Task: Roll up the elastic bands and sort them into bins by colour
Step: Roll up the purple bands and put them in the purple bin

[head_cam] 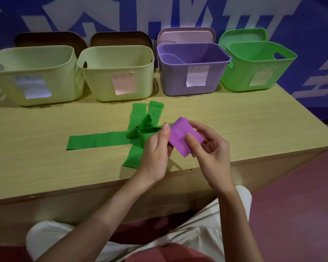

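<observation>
A folded purple elastic band (180,136) is held above the table's front middle by both hands. My left hand (157,148) grips its left edge, thumb up along the side. My right hand (208,148) pinches its right part, thumb on top and fingers underneath. Several green bands (102,141) lie flat and crossed on the table behind and left of my hands, one partly curled (146,130). At the back stand a purple bin (192,72) and a green bin (256,70).
Two pale yellow-green bins (34,74) (117,72) stand at the back left, each with a paper label. Lids lean against the blue wall behind the bins. The wooden table (36,157) ends at a front edge near my knees and a right edge past the green bin.
</observation>
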The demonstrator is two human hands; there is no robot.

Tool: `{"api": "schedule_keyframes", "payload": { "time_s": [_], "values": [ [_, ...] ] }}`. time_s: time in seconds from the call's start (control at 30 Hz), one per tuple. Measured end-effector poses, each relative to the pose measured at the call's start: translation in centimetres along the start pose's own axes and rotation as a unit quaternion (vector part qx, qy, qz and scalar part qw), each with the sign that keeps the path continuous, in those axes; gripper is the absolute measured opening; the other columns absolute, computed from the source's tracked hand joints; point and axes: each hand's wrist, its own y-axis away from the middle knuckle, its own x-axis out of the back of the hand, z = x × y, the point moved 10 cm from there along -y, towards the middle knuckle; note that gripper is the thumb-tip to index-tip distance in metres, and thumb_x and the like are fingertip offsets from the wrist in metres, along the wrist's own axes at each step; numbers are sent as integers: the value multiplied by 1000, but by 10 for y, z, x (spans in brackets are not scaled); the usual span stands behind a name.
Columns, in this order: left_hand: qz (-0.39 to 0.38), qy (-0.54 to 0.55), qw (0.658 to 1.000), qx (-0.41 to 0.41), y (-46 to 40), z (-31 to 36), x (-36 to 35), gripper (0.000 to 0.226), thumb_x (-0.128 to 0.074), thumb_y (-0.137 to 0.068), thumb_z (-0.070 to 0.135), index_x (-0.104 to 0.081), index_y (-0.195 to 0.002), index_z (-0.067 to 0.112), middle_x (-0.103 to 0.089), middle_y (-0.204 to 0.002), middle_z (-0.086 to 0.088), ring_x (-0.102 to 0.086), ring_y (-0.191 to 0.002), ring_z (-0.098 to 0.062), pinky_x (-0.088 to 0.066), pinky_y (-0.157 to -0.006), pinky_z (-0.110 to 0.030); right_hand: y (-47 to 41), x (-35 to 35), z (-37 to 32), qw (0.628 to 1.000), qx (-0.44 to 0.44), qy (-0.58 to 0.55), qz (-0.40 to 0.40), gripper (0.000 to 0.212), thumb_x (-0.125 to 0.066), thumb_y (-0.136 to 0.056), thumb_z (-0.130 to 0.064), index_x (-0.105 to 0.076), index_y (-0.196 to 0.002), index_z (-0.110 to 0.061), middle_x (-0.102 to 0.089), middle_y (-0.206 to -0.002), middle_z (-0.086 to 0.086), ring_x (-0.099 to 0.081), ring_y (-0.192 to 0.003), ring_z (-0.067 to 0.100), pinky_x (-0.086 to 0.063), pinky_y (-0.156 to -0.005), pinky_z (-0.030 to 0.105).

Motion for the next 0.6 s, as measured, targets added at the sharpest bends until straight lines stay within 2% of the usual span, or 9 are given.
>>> {"api": "schedule_keyframes", "payload": {
  "time_s": [0.07, 0.2, 0.3, 0.37, 0.47, 0.6],
  "values": [
    [-9, 57, 998, 32, 0, -2, 0, 42, -29, -101, 32, -39, -65, 13, -30, -43, 11, -23, -37, -2, -20, -39, -14, 1, -1, -2, 1000, 5, 11, -8, 35, -68, -83, -18, -63, -118, -17, -63, -77, -8, -57, -72, 6, -48, -66, 18],
    [-51, 147, 986, 64, 5, -1, -7, 41, -37, -87, 45, -37, -63, 11, -24, -41, 11, -16, -34, -5, -12, -39, -21, 0, -3, -6, 999, 15, 25, -16, 33, -68, -85, -16, -62, -117, -23, -60, -74, -10, -53, -71, 7, -46, -64, 19],
    [-87, 168, 978, 84, 9, -1, -14, 43, -36, -86, 44, -35, -58, 13, -23, -41, 8, -16, -34, -5, -11, -41, -20, 1, -4, -11, 999, 22, 29, -31, 32, -66, -87, -15, -62, -118, -19, -69, -90, -10, -60, -81, 6, -48, -72, 18],
    [-102, 162, 976, 107, 12, -3, -16, 44, -36, -86, 46, -35, -55, 14, -24, -42, 7, -17, -34, -5, -12, -41, -19, 2, -5, -12, 999, 22, 29, -32, 28, -64, -87, -14, -64, -115, -18, -71, -97, -8, -63, -87, 6, -49, -76, 18],
    [-116, 122, 977, 130, 12, -5, -15, 49, -35, -91, 47, -34, -54, 16, -24, -44, 5, -17, -36, -7, -11, -43, -24, 2, -4, -13, 999, 19, 28, -24, 25, -66, -86, -12, -64, -110, -18, -70, -89, -12, -61, -80, 2, -47, -71, 15],
    [-76, 1, 995, 66, 4, 4, -7, 49, -26, -98, 42, -40, -63, 11, -31, -46, 8, -26, -38, -5, -22, -40, -17, 0, -3, -11, 1000, 9, 15, -9, 24, -67, -84, -12, -64, -106, -21, -71, -86, -14, -62, -78, 1, -49, -71, 15]
  ]
}}
